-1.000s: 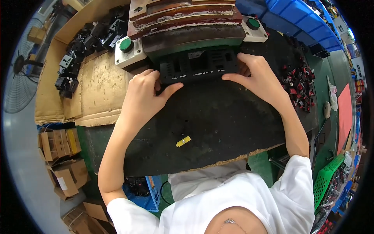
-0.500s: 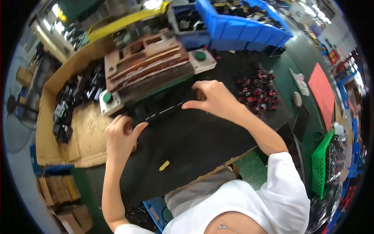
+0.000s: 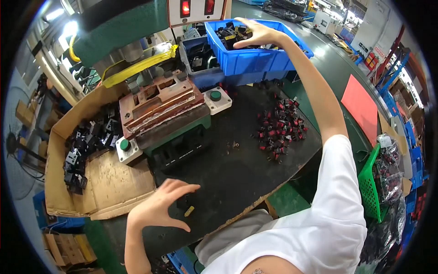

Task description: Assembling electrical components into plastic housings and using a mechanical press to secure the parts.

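Note:
My left hand [image 3: 159, 204] is open above the black work surface, its thumb and fingers spread apart around air. Just beside its fingers lies a small yellow piece [image 3: 189, 211]. My right hand [image 3: 260, 36] reaches to the far side, open, with thumb and fingers apart over a blue plastic bin [image 3: 255, 61] full of black and yellow parts. A long black plastic panel [image 3: 180, 150] with white marks lies at the foot of the press fixture [image 3: 162, 102], touched by neither hand.
Green push buttons in white boxes [image 3: 218, 101] flank the fixture. Black-and-red switches [image 3: 282, 128] lie heaped at the right. A cardboard box [image 3: 121, 180] at the left holds black parts. At the far right stand a red sheet [image 3: 360, 107] and a green basket [image 3: 368, 185].
Both hands have left the black panel, which stays by the fixture. My right hand has moved up and away to the blue bin. My left hand has come nearer, toward the yellow piece.

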`<state>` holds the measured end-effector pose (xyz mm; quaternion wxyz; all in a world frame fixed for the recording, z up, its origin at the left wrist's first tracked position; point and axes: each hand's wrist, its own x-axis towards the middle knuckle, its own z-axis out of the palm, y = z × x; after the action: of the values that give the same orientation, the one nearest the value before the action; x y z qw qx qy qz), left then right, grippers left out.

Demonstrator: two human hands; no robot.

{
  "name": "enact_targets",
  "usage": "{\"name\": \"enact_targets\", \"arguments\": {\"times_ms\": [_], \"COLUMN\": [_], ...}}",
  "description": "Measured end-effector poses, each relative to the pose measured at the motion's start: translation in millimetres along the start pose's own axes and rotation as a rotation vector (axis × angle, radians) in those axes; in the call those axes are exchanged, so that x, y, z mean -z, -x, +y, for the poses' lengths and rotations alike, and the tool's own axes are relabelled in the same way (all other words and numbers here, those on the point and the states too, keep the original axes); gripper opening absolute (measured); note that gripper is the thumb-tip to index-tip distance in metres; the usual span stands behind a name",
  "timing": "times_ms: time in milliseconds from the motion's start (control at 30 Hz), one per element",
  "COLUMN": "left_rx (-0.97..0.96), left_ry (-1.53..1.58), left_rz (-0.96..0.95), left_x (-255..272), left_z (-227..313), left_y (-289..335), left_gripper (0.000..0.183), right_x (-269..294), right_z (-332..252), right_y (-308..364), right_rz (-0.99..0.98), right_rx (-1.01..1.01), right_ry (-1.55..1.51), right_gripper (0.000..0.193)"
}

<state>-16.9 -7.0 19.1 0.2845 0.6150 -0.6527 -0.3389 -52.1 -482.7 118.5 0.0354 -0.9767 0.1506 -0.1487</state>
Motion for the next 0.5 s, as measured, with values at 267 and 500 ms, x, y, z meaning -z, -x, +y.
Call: {"name": "enact_targets", "arguments": {"times_ms": [267,500], "left_rx": [0.077,0.016], "left_ry": [-0.127,-0.116], "left_rz": [0.134,0.290], "left_x": [-17,-18], "left_z": [-4,-3], "left_y": [-5,-10], "left_gripper": [0.059,0.053], "right_x": [-7,-10], "right_z": [-28,-21], "right_y": [-55,-51], "right_rz": [-0.448,-0.269], "right_rx": [0.020,0.146], "right_ry": [0.155,0.128], "right_gripper": [0.104,0.096]}}
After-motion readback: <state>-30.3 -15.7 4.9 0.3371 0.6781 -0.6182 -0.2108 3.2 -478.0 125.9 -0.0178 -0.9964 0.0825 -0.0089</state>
